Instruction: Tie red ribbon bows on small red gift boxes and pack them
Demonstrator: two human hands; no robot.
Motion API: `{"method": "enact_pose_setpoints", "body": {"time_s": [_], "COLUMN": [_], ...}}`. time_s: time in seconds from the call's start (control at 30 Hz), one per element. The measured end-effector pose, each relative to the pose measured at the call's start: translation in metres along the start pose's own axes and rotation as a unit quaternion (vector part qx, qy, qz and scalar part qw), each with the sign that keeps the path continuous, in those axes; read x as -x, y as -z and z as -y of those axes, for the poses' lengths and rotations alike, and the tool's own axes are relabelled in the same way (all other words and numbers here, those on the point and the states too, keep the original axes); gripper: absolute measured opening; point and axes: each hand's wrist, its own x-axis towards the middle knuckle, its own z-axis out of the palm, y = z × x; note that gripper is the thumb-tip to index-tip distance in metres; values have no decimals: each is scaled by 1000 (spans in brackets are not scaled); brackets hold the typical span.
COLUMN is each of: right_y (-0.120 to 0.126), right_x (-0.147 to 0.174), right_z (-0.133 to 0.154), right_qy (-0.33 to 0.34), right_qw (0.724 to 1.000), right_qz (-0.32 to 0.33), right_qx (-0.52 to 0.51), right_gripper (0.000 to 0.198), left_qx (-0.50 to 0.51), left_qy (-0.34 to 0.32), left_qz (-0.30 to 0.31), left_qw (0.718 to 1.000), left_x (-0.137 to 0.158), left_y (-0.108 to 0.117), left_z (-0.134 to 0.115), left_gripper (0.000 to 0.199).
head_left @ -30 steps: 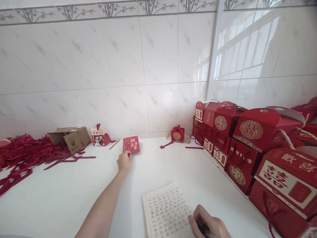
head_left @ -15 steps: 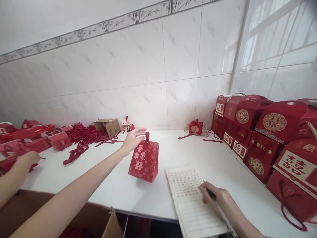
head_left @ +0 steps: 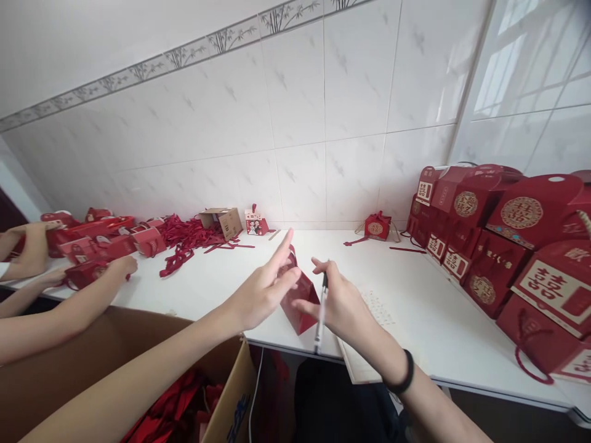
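Observation:
Between my hands stands a tapered red gift box (head_left: 302, 303) with a ribbon loop on top, tilted and partly covered by my fingers. My left hand (head_left: 265, 292) is at its left side, fingers stretched out and thumb apart; whether it touches the box I cannot tell. On the other side, my right hand (head_left: 344, 301) keeps a black-and-clear pen (head_left: 320, 317) tucked in it, pointing down, while its thumb and forefinger reach toward the box. Under my right forearm lies a notebook (head_left: 362, 363) with handwriting, partly hidden.
Red gift boxes (head_left: 501, 261) are stacked at the right. A cardboard carton (head_left: 244, 363) with red items stands below the table's front edge. Ribbons (head_left: 184, 237), a small carton (head_left: 231, 223) and more red boxes lie left, where other people's hands (head_left: 113, 277) handle a box.
My right hand has left the notebook and come over to the box, still with the pen. The box has turned and tilted. My left hand has lowered from its top to its side.

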Motion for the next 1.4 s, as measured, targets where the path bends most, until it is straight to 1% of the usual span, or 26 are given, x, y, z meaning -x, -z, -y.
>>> {"method": "enact_pose_setpoints", "body": {"time_s": [0.07,0.13,0.2,0.27,0.3,0.37,0.43,0.5,0.57,0.63,0.7,0.8,0.9,0.97,1.0,1.07,1.17,1.3,1.4], "right_y": [-12,-20,-23,-22,-21,-17,-13,-11,-10,-11,-14,-21,-28,-32,-33,-33,-30,-25,-22], "right_x": [-5,-6,-6,-4,-3,-2,-2,-2,-3,-2,-1,3,6,7,7,6,5,3,2], "right_z": [0,-5,-11,-17,-18,-19,-17,-16,-16,-18,-18,-15,-12,-11,-11,-12,-15,-20,-23], "right_qy": [-9,-21,-26,-30,-34,-41,-38,-27,-13,-3,-3,-22,-44,-44,-41,-31,-20,-16,-13], "right_qw": [999,994,989,983,979,972,966,966,970,977,983,991,993,991,990,987,981,975,970], "right_qz": [6,19,44,71,85,110,133,144,141,127,103,55,7,-14,-19,-15,10,44,71], "right_qx": [-49,-102,-140,-168,-182,-205,-217,-212,-195,-172,-149,-121,-114,-125,-135,-158,-192,-219,-232], "right_gripper": [28,16,13,12,12,10,8,7,6,6,8,16,23,20,17,11,6,1,4], "left_qx": [-67,-159,-251,-299,-300,-260,-179,-90,-36,-31,-43,-50,-62,-76,-83,-92,-106,-119,-120], "left_qy": [-5,-29,-68,-103,-110,-97,-56,-24,-29,-64,-101,-136,-161,-168,-167,-166,-176,-189,-192], "left_qz": [28,24,-24,-68,-74,-49,-7,10,-6,-39,-69,-92,-87,-86,-85,-88,-92,-81,-65], "left_qw": [997,986,965,946,945,959,982,996,999,997,992,985,981,979,979,978,974,971,972], "left_x": [7,10,9,5,2,-3,-8,-12,-12,-11,-7,0,5,5,5,4,3,3,3], "left_y": [-3,-2,3,9,11,13,10,4,-5,-13,-21,-29,-32,-32,-32,-33,-33,-32,-30], "left_z": [-10,-13,-9,0,6,19,30,39,46,50,52,52,51,51,52,52,53,55,56], "left_gripper": [60,50,37,27,24,24,27,26,18,8,12,24,45,56,58,56,51,58,61]}}
